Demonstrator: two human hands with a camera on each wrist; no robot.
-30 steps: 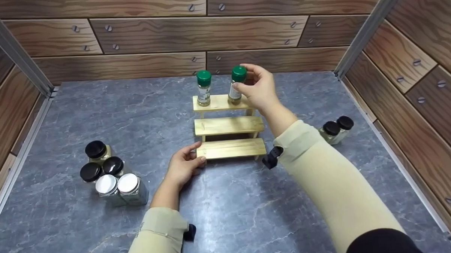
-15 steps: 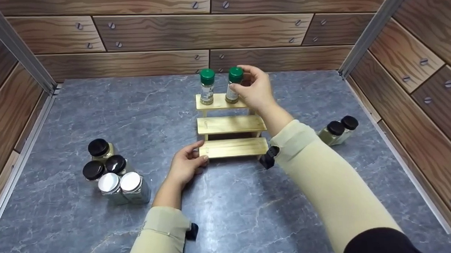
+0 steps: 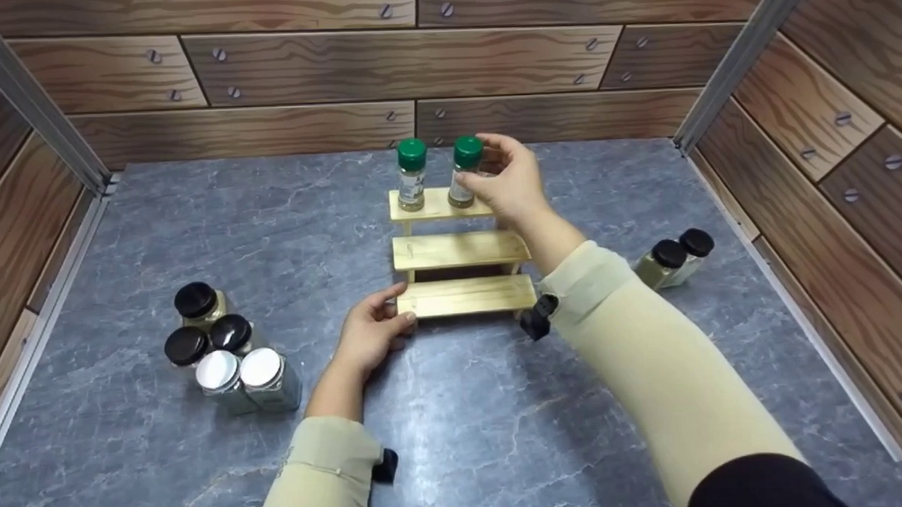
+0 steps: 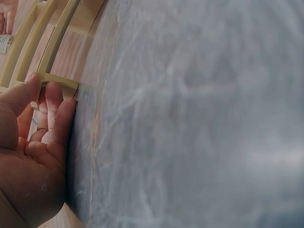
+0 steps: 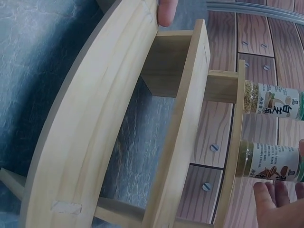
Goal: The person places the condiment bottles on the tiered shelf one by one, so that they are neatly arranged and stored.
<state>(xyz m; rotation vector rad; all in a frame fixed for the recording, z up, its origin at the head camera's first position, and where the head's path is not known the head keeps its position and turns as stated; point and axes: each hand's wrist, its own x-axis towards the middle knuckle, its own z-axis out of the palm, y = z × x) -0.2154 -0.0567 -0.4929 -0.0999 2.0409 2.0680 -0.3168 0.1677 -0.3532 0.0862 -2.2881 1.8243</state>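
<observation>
A three-tier wooden rack (image 3: 462, 249) stands mid-table. My left hand (image 3: 369, 331) grips the left end of its lowest step; the left wrist view shows the thumb on top and fingers (image 4: 61, 118) curled below. On the top step, my right hand (image 3: 514, 180) holds a green-capped spice jar (image 3: 463, 178) between thumb and fingers. The jar stands upright with its base on the step. To its left, slightly apart, stands a second green-capped jar (image 3: 411, 176). Both jars carry printed labels, and the left one (image 5: 273, 99) shows pale seeds in the right wrist view.
Left on the grey marbled table (image 3: 269, 215) is a cluster of black-capped jars (image 3: 231, 332) and two white-capped jars (image 3: 261, 369). Two black-capped jars (image 3: 667, 257) stand at the right, near my right sleeve (image 3: 649, 344). Wood-patterned walls (image 3: 302, 67) enclose the back and sides.
My right hand has shifted the held spice jar a little left along the top step, closer to the other green-capped jar. My left hand has stayed on the lowest step.
</observation>
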